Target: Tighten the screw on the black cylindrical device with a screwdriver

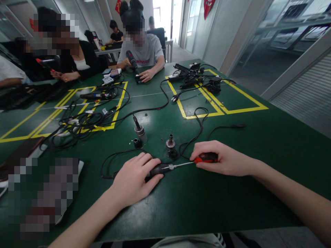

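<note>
My left hand [134, 177] is closed around a black corded tool handle [157, 170] lying on the table, its bare metal end pointing right. With my right hand [227, 159] I grip a screwdriver [207, 158] by its red and black handle. The screwdriver's thin shaft reaches left to the handle's metal end; the exact contact of its tip is too small to tell. Just beyond stand a short metal piece [170, 143] with a black ring [172, 153] beside it, and a taller metal piece [139, 130] with a dark stem. A small black collar [137, 143] sits near that one.
Yellow tape [201, 114] marks areas on the green table [219, 206]. Tangled black cables [85, 120] lie left, and a pile of corded tools [191, 75] at the back right. A pixelated flat object [46, 196] is front left. Across the table, a person [144, 48] holds a dark tool.
</note>
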Available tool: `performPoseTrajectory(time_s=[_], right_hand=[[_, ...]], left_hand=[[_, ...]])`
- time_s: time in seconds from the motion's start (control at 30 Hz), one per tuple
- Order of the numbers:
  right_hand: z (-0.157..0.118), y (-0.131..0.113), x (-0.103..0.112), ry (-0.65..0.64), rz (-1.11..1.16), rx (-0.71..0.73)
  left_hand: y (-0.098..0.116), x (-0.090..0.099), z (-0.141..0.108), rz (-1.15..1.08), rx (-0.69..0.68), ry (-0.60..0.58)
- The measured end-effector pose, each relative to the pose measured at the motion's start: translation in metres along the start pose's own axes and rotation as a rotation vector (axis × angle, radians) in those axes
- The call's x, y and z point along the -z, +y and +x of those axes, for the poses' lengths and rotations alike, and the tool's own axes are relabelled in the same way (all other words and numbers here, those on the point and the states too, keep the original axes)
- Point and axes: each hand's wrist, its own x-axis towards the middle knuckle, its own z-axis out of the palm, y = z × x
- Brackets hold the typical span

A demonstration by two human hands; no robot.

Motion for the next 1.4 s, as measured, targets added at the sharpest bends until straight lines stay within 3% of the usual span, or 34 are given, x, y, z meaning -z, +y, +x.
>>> performPoseTrajectory(time_s=[0.27,1.07,1.4], right_hand=[[0.0034,-0.0096,-0.0035,-0.039,-0.056,-0.067],[0.0002,-0.0019,0.0002,-0.004,-0.007,0.080],[0.0015,-0.0055,-0.0031,-0.015,-0.035,-0.055]], left_hand=[[0.0016,-0.0002,0.0000,-0.003,0.033,-0.018],[0.0028,0.0000,0.0007,-0.036,0.058,-0.014],[0.0031,0.0013,0.0005,-0.034,0.061,-0.019]])
